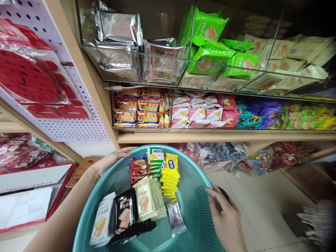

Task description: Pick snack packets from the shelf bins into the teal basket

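Note:
A round green plastic basket (194, 164) with mesh walls is held between my two hands, tilted toward me. My left hand (112, 161) grips its rim at the upper left, the fingers partly hidden behind the rim. Around the right side of the rim my right hand (224, 211) is closed. Inside lie rows of wrapped snacks: white packs (103, 220), black packs (125, 213), cream packs (144, 199), yellow packs (170, 168), red packs (138, 166) and green-and-white packs (156, 157). One clear-silver packet (175, 218) rests alone near the basket's middle.
Ahead, a shelf with clear dividers carries silver packs (118, 28), bright green packs (210, 57), orange packs (148, 105) and pink-and-white packs (196, 113). Red decorations (28, 77) hang on a pegboard at left. Bagged goods lie below the wooden shelf edge (223, 137).

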### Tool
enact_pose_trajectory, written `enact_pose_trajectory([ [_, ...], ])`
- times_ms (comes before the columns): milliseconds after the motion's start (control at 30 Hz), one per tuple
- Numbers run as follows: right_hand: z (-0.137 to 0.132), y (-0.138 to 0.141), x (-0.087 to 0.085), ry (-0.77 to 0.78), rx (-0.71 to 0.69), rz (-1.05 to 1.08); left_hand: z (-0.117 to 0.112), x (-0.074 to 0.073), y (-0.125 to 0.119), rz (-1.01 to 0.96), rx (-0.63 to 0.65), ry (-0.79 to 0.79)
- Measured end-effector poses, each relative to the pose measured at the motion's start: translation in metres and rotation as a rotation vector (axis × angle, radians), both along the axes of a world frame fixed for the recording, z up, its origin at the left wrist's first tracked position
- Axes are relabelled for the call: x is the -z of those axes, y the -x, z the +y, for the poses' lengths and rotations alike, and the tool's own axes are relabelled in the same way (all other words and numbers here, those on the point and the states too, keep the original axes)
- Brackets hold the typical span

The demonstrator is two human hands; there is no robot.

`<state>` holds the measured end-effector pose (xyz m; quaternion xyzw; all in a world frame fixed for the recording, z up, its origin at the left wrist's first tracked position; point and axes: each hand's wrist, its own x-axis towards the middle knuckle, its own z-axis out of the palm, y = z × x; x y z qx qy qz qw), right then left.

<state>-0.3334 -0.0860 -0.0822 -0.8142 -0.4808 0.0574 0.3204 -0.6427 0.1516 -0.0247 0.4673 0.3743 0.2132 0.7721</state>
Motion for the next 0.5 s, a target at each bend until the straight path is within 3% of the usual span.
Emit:
enact_pose_trajectory([
  [133,0.002,0.004,0.003,0.007,-0.043,-0.212,0.007,0.003,-0.001,-0.002,0.068,-0.022],
  [267,0.010,0.015,-0.013,0.034,-0.156,-0.432,0.007,0.007,0.000,-0.024,0.077,-0.052],
  [400,0.027,0.031,-0.027,0.270,-0.418,-0.113,0.003,0.005,0.000,-0.043,0.068,-0.058],
  [500,0.045,0.042,-0.023,0.524,-0.502,0.116,-0.001,0.002,-0.001,-0.059,0.063,-0.055],
])
